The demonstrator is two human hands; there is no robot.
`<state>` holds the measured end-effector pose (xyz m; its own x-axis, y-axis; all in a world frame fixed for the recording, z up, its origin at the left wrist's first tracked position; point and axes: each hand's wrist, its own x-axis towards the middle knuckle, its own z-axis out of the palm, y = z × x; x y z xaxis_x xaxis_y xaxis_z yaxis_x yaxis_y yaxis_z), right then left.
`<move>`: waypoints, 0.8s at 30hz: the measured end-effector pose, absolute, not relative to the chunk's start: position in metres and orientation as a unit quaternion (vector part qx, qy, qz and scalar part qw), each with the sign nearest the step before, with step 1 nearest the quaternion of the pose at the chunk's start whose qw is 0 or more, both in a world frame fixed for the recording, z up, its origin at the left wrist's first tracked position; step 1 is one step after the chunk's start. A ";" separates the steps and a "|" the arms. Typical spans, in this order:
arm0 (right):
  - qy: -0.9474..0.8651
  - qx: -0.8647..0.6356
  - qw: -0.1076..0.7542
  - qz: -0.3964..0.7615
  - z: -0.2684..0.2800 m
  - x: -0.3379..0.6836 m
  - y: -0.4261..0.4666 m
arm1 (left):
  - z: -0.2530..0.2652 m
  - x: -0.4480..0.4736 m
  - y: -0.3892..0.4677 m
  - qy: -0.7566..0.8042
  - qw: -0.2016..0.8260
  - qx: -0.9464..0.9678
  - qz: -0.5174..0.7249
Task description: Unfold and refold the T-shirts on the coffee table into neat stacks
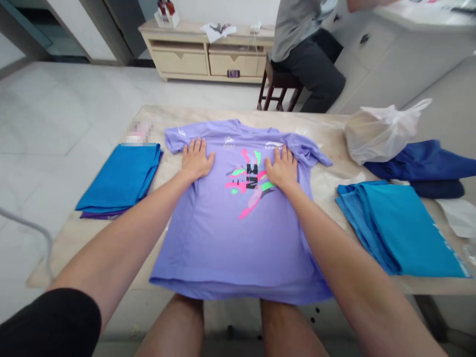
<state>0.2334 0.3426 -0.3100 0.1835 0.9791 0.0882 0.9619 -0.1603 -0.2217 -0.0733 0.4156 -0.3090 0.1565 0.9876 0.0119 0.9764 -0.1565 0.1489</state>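
Note:
A lavender T-shirt point(223, 238) with a bright pink, green and black print lies spread front up on the table, its collar at the far side and its hem over the near edge. My left hand point(197, 159) rests flat on the chest near the left sleeve, fingers spread. On the other side of the print, my right hand point(283, 168) presses flat on the cloth below the white logo, fingers also apart. Neither hand grips the fabric.
Folded blue cloth point(122, 173) lies on the table's left, over purple cloth. At right are folded teal cloth point(405, 228), dark blue clothing point(424, 161) and a white plastic bag point(383, 131). Beyond, a person point(308, 54) sits on a stool point(278, 79) near a low cabinet point(182, 59).

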 end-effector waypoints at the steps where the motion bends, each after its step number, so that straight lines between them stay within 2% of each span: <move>1: -0.638 -0.760 0.120 0.027 -0.304 0.238 0.370 | -0.302 -0.074 0.443 0.645 0.045 0.760 0.060; 5: -0.681 -0.725 0.106 -0.011 -0.291 0.260 0.460 | -0.273 -0.072 0.520 0.599 0.019 0.798 0.067; 8: -0.721 -0.669 0.181 -0.007 -0.304 0.261 0.445 | -0.268 -0.059 0.490 0.603 0.020 0.791 0.101; 10: -0.737 -0.638 0.223 0.006 -0.309 0.253 0.384 | -0.267 -0.052 0.425 0.577 0.023 0.802 0.154; 14: -0.721 -0.647 0.235 0.080 -0.282 0.233 0.206 | -0.246 -0.065 0.257 0.560 0.089 0.801 0.194; 19: -0.648 -0.637 0.317 0.272 -0.204 0.215 0.003 | -0.178 -0.118 0.084 0.561 0.323 0.733 0.208; 21: -0.645 -0.604 0.338 0.322 -0.183 0.195 -0.056 | -0.156 -0.130 0.027 0.536 0.369 0.734 0.193; 22: -0.655 -0.599 0.342 0.309 -0.176 0.181 -0.079 | -0.150 -0.131 0.003 0.525 0.364 0.744 0.199; 24: -0.666 -0.628 0.350 0.202 -0.168 0.149 -0.112 | -0.146 -0.126 -0.036 0.522 0.290 0.763 0.246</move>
<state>0.1493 -0.1122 -0.1675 0.0322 0.9769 0.2114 0.6937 0.1304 -0.7084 -0.1264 -0.0357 -0.1459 0.3341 0.9397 0.0730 0.6541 -0.2870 0.6998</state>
